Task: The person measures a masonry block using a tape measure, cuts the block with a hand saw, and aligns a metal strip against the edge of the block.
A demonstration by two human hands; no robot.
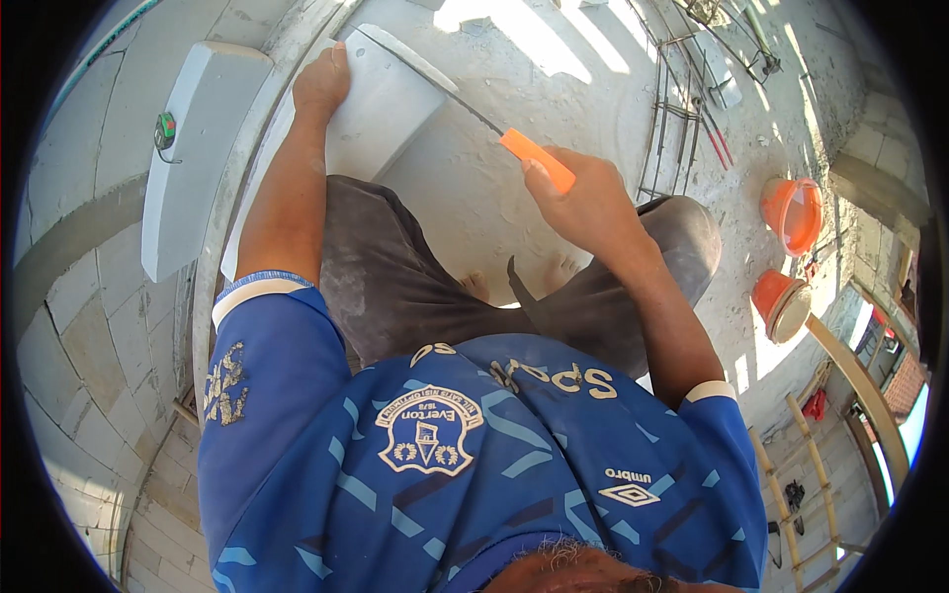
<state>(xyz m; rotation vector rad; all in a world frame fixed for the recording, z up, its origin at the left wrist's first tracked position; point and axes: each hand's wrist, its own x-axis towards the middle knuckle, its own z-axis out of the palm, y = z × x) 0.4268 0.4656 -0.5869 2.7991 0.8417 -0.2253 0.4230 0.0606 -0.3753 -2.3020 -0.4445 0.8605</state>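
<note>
Sunlight stripes a dusty concrete floor [514, 212] inside block walls [104, 287], where a pale block [381, 114] lies just beyond your left knee. Smooth-faced and straight-edged, it looks to be in one piece; with the orange-handled saw [532, 156] laid across it, the cut seems unfinished, its depth impossible to tell. Your right hand [593, 193] clasps the handle; your left hand [323, 81] bears on the block's edge, its fingers too hidden to judge their grip. Farther out, a green tape measure [165, 128] sits on a second block [188, 203].
</note>
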